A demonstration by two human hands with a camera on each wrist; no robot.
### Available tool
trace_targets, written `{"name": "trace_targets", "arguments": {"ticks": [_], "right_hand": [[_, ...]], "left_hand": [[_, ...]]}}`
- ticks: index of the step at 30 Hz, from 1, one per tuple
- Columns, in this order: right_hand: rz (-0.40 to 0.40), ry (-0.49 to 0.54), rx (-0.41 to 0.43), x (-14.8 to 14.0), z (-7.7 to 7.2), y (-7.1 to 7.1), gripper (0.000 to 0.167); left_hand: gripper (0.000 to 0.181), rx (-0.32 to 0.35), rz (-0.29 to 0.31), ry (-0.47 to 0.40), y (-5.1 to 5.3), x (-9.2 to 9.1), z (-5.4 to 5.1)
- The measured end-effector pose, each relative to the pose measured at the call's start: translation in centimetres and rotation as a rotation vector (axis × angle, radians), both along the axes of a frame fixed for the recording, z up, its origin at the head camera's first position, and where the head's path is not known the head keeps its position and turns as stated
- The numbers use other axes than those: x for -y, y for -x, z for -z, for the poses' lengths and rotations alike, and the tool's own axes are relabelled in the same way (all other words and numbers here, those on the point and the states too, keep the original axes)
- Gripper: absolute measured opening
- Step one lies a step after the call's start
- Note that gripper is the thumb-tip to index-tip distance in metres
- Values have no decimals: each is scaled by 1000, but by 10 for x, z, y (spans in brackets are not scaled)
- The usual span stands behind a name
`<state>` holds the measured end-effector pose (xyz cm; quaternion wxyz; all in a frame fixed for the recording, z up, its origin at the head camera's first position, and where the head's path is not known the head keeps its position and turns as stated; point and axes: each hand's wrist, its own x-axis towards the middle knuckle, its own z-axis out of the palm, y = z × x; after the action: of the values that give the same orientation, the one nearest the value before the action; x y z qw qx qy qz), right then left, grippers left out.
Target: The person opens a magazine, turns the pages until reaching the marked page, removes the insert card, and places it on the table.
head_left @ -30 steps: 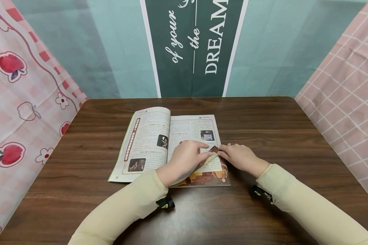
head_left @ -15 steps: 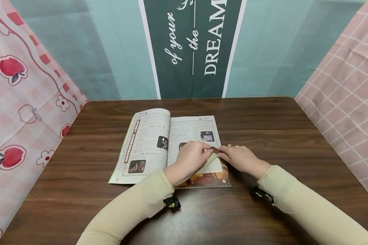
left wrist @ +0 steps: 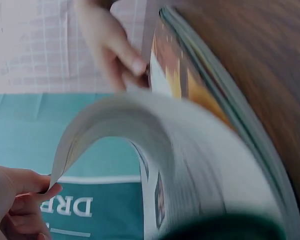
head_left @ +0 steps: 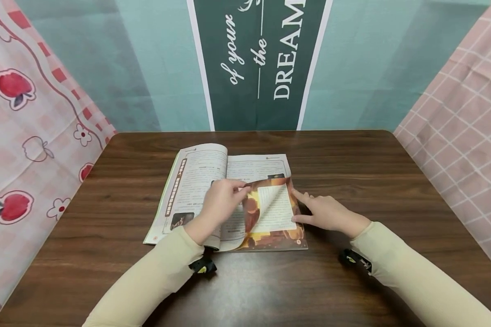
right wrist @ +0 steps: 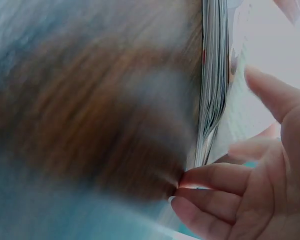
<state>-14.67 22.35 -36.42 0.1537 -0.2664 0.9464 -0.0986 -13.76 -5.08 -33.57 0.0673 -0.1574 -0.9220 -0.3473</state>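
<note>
An open magazine (head_left: 198,168) lies on the table, its left side bulging near the spine. In the head view my left hand (head_left: 221,200) pinches the outer corner of a right-hand page (head_left: 251,209), which curls up and over to the left. The left wrist view shows that page (left wrist: 115,107) arched, its edge between the thumb and fingers of my left hand (left wrist: 15,200). At the magazine's right edge is my right hand (head_left: 331,213), thumb and forefinger spread apart. Its fingers (right wrist: 215,177) touch beside the stacked page edges (right wrist: 213,75) in the right wrist view.
The dark wood-grain table (head_left: 372,172) extends all around the magazine. A teal curtain with lettering (head_left: 284,68) hangs behind it. Patterned cloths hang at the left (head_left: 45,150) and right (head_left: 466,113). A small black device (head_left: 202,265) sits under the left wrist, another (head_left: 356,261) under the right.
The left hand first closed on the lifted page corner, then drew it leftward, exposing the brown-and-yellow page beneath. My right hand has let go of the corner and spread its thumb and forefinger.
</note>
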Motion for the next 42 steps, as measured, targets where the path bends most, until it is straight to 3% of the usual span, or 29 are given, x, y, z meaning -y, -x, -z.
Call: {"name": "trace_targets", "arguments": {"ticks": [9, 17, 22, 32, 38, 42], "right_hand": [[-96, -54, 25, 0, 0, -4, 88], [-97, -78, 64, 0, -2, -5, 91], [-81, -89, 85, 2, -3, -6, 92], [-49, -187, 57, 9, -6, -7, 92], [-44, -208, 36, 12, -6, -6, 93], [-46, -208, 26, 11, -5, -6, 93]], "left_hand": [[11, -74, -162, -12, -2, 56, -2], [13, -117, -254, -27, -12, 99, -4], [14, -110, -289, -8, -22, 115, 0], [13, -193, -386, -3, -28, 142, -4], [14, -181, -424, 2, -39, 154, -4], [13, -141, -419, 56, -50, 163, -3]]}}
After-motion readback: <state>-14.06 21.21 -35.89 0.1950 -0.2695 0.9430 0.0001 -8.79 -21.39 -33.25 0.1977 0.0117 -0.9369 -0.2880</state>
